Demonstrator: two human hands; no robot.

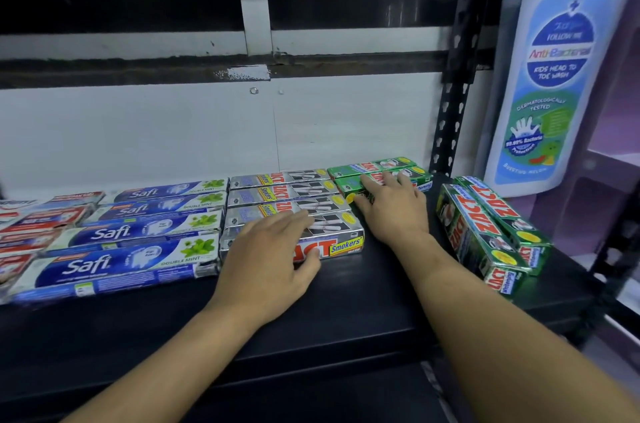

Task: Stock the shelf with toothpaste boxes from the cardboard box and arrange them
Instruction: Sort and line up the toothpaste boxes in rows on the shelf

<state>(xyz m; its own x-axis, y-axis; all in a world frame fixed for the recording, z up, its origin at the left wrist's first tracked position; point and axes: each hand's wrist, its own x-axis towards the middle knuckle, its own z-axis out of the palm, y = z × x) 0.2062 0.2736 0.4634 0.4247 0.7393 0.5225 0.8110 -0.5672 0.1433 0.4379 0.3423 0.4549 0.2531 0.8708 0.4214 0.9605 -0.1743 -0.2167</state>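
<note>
Toothpaste boxes lie under both flat hands

Safi boxes laid in rows at left of shelf. Zact Smokers boxes set just right of them, touching. Zact Whitening boxes placed right again, toward back. Two more Zact boxes laid at angle near right edge, apart. Wash bottle stood right, beyond upright post.
</note>
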